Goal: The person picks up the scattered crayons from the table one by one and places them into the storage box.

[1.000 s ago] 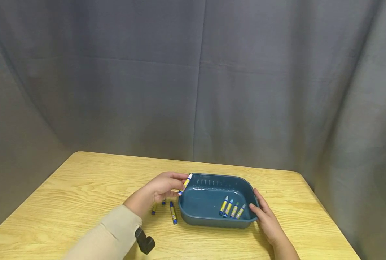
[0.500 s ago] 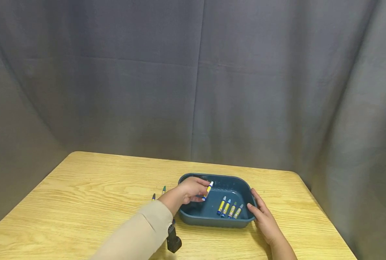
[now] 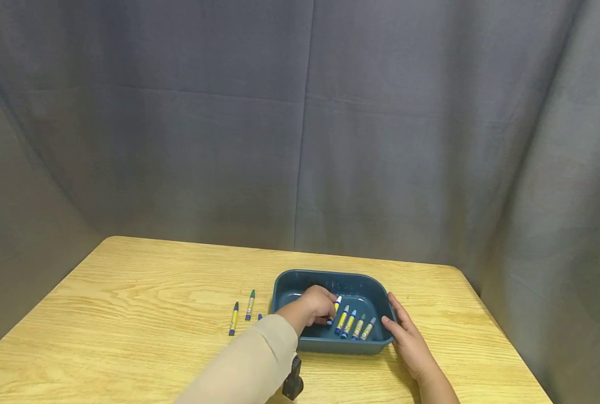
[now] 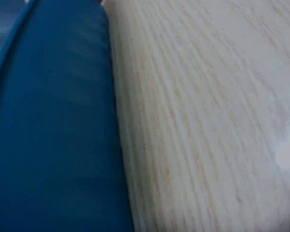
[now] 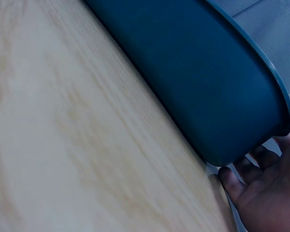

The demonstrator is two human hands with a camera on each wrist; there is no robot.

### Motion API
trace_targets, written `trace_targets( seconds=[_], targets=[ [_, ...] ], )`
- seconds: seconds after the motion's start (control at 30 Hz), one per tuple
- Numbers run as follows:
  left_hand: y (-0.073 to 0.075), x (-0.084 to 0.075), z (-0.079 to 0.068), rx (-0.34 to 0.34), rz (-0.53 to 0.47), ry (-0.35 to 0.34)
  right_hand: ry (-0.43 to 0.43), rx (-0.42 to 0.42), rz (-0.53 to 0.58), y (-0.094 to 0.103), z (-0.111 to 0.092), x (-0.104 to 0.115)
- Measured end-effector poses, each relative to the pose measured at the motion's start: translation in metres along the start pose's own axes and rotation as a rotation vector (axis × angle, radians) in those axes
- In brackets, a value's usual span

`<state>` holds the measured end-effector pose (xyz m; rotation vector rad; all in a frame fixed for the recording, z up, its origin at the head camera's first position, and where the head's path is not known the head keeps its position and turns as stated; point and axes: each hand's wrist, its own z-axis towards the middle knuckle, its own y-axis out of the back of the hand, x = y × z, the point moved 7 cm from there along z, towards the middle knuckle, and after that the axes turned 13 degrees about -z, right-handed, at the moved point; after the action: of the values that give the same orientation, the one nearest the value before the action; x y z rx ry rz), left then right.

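Observation:
Inside the dark teal plastic bin (image 3: 345, 347), my left hand (image 3: 315, 304) pinches a white-tipped crayon (image 3: 337, 303) with a yellow and blue wrapper, low over the bin floor. Several crayons (image 3: 349, 324) lie in a slanted row just to its right. My right hand (image 3: 410, 342) holds the bin's right end, thumb at the rim and fingers outside. From the right wrist, the fingers of that hand (image 5: 268, 193) show against the bin's outer wall (image 5: 198, 82). Only the bin's side (image 4: 58, 121) and tabletop appear from the left wrist; the left hand is out of that view.
On the wooden table (image 3: 153, 314), left of the bin, lie a green crayon (image 3: 250, 306) and a dark-tipped crayon (image 3: 234, 318). A blue tip (image 3: 259, 317) peeks out beside my left sleeve (image 3: 249, 359). A grey curtain (image 3: 300, 123) hangs behind the table.
My left hand has carried the white-tipped crayon from the bin's left rim rightward and down, beside the row of crayons. The right hand keeps its hold on the bin.

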<state>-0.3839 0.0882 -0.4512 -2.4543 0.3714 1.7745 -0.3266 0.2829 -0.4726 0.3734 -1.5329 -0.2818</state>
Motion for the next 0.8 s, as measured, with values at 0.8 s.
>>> trace_targets(
  seconds=[0.8],
  targets=[
    [-0.009, -0.012, -0.006, -0.050, 0.489, -0.165, 0.008, -0.013, -0.017, 0.001, 0.000, 0.000]
  ],
)
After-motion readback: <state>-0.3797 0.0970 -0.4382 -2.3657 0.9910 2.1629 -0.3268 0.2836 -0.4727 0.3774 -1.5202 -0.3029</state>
